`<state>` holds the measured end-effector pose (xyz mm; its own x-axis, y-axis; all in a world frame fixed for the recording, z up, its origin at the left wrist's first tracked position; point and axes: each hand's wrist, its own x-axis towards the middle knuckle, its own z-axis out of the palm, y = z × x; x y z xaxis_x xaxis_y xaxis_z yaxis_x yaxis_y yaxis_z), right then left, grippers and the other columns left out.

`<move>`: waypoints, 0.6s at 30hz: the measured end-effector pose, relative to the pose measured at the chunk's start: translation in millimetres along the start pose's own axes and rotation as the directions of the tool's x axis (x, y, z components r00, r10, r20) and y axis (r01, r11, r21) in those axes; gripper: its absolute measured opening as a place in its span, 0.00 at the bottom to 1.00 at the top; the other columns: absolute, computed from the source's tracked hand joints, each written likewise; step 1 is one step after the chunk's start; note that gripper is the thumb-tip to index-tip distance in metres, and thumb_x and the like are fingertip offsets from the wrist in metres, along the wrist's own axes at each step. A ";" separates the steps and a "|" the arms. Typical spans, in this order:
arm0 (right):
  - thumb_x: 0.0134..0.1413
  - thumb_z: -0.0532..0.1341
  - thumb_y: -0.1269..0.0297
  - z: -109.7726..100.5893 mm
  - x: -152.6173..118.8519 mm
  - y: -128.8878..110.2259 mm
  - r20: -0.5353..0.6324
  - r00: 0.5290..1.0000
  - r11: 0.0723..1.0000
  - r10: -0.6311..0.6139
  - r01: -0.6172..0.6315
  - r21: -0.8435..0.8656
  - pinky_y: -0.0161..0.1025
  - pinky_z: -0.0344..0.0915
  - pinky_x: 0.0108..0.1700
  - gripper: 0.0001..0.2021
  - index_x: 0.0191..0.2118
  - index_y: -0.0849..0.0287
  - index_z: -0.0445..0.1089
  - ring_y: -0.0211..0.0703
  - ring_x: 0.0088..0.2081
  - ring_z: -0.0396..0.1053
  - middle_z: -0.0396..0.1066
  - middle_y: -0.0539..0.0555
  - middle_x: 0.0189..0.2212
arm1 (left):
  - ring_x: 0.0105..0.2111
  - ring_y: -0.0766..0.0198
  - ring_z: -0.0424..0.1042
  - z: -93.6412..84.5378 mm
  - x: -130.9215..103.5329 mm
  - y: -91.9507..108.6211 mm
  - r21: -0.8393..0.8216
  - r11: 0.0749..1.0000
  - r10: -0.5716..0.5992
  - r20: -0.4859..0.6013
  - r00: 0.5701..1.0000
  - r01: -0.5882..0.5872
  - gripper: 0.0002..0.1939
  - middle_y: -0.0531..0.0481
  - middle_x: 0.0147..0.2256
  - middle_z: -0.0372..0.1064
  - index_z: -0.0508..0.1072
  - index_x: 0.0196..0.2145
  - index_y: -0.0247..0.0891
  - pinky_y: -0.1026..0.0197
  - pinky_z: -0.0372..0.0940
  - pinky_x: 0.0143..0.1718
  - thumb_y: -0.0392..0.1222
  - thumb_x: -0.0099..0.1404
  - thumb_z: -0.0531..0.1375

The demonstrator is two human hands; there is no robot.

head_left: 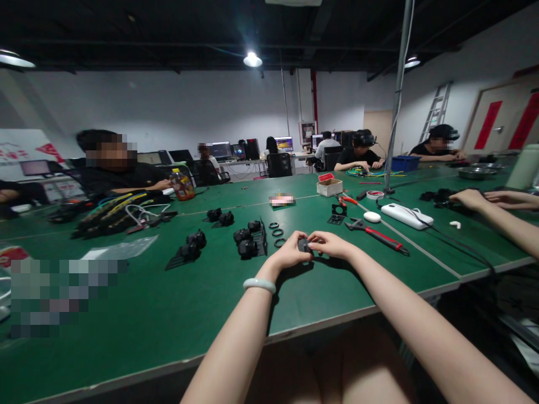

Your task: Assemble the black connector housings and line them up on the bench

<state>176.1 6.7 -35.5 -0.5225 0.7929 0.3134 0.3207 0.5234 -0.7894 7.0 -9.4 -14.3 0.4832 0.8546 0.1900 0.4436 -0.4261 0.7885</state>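
Over the green table, my left hand and my right hand meet around a small black part. The left fingers close on its near side, and the right fingertips pinch it from the right. Much of the part is covered by fingers, so its exact kind does not show. A pale bangle circles my left wrist. Just beyond the left hand lie black rings. Black round-bodied parts on ribbed bases stand left of it. A black square plate with a round hole lies beyond my right hand.
An adjustable wrench and a white power strip lie to the right, near a co-worker's hands. Farther back are a small box and a tape roll. Bundled cables and a bottle occupy the left.
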 end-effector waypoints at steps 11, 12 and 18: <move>0.39 0.58 0.62 -3.3 -3.6 -5.1 0.036 0.999 0.992 0.022 -0.026 0.125 0.33 0.59 0.30 0.18 0.40 0.60 0.59 0.34 0.29 0.60 0.62 0.51 0.31 | 0.27 0.71 0.58 0.9 -3.3 5.2 -0.029 0.999 -0.028 -0.002 1.000 0.028 0.24 0.53 0.30 0.57 0.57 0.38 0.35 0.68 0.56 0.26 0.34 0.40 0.58; 0.37 0.59 0.63 -3.5 -4.2 -5.5 0.041 0.999 0.990 0.015 -0.021 0.136 0.33 0.59 0.31 0.20 0.41 0.60 0.58 0.34 0.29 0.60 0.61 0.51 0.31 | 0.27 0.71 0.58 1.0 -3.7 6.5 -0.037 0.999 -0.025 0.004 1.000 0.025 0.24 0.54 0.30 0.57 0.57 0.38 0.35 0.68 0.56 0.26 0.34 0.41 0.58; 0.34 0.61 0.68 -2.1 -6.2 -6.8 0.014 1.000 0.987 -0.027 0.025 0.160 0.34 0.58 0.35 0.21 0.40 0.59 0.58 0.34 0.32 0.60 0.59 0.49 0.31 | 0.28 0.70 0.58 3.0 -2.2 5.8 -0.073 0.997 0.009 0.014 1.000 -0.008 0.22 0.53 0.30 0.57 0.58 0.36 0.34 0.67 0.57 0.27 0.36 0.41 0.59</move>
<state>178.8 -1.1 -30.9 -0.5424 0.7738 0.3273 0.1774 0.4863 -0.8556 10.8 -14.6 -11.9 0.4973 0.8468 0.1888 0.3836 -0.4098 0.8276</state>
